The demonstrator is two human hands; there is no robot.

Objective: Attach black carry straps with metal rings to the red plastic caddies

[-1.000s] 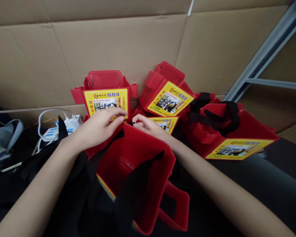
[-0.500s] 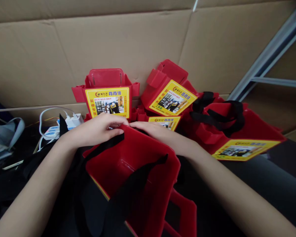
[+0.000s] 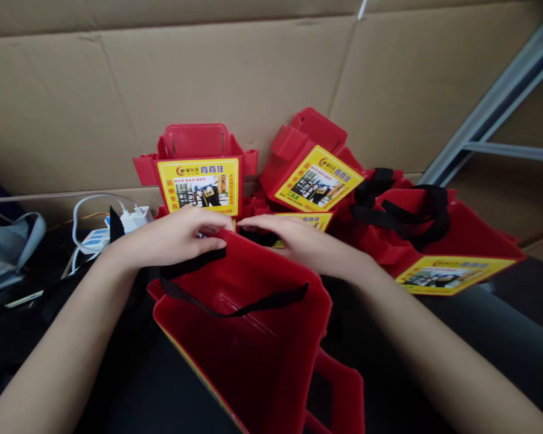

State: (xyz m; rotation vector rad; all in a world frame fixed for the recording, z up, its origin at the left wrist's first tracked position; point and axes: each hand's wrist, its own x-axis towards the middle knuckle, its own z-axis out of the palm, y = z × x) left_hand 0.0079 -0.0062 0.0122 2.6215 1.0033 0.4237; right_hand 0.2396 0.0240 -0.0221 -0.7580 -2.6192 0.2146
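Observation:
A red plastic tool box (image 3: 257,355) is tilted in front of me, its open top facing me. A black strap (image 3: 253,304) crosses its inside, from a slot in the right of the back wall round to my left hand. My left hand (image 3: 194,238) is closed on the rim and the strap, thumb inside the wall and fingers behind. Behind the same wall, my right hand (image 3: 289,238) is bent round black strap, a bit of which shows below its fingers; the fingertips are partly hidden.
Several red boxes with yellow labels stand against a cardboard wall (image 3: 217,78), among them an upright box (image 3: 196,144), a tilted box (image 3: 289,157) and a strapped box (image 3: 470,229). White plugs and cables (image 3: 136,220) lie left. A metal frame (image 3: 493,96) rises at right.
The strap's long loose loop over the box has been drawn in to a short span across its inside. My right hand has lifted slightly behind the rim; my left hand stays in place.

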